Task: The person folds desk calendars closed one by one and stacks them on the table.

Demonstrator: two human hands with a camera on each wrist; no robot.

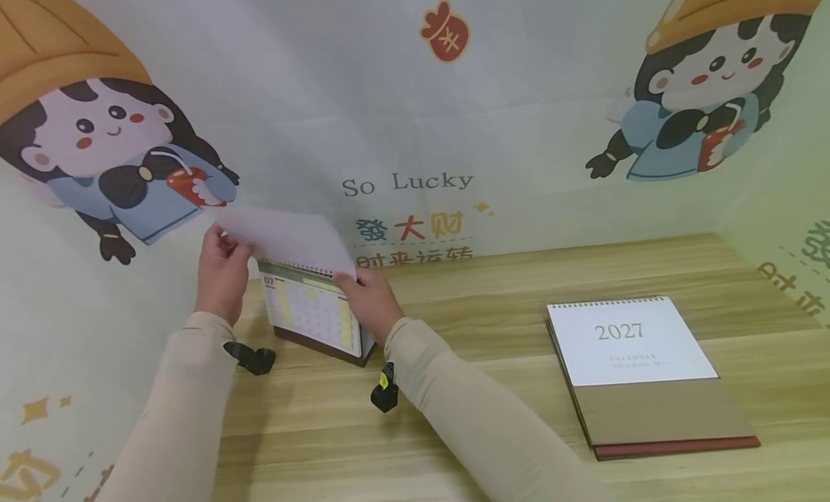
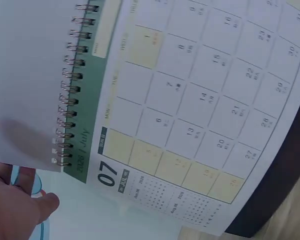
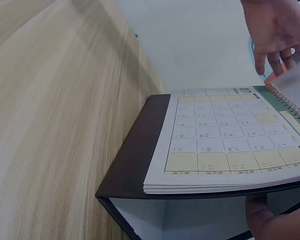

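A desk calendar with a July 2026 page stands on the table near the back wall, left of centre. A turned-up page rises above its spiral binding. My left hand pinches that page by its left edge, some fingers behind it and one fingertip on its face in the left wrist view. At the calendar's upper right edge my right hand grips the stand; in the right wrist view a finger reaches into the hollow behind the pages.
A second calendar, with a white 2027 cover, lies on the right side of the wooden table. Behind stands a pale wall covering printed with cartoon figures and lettering. Black wrist mounts hang beneath both sleeves.
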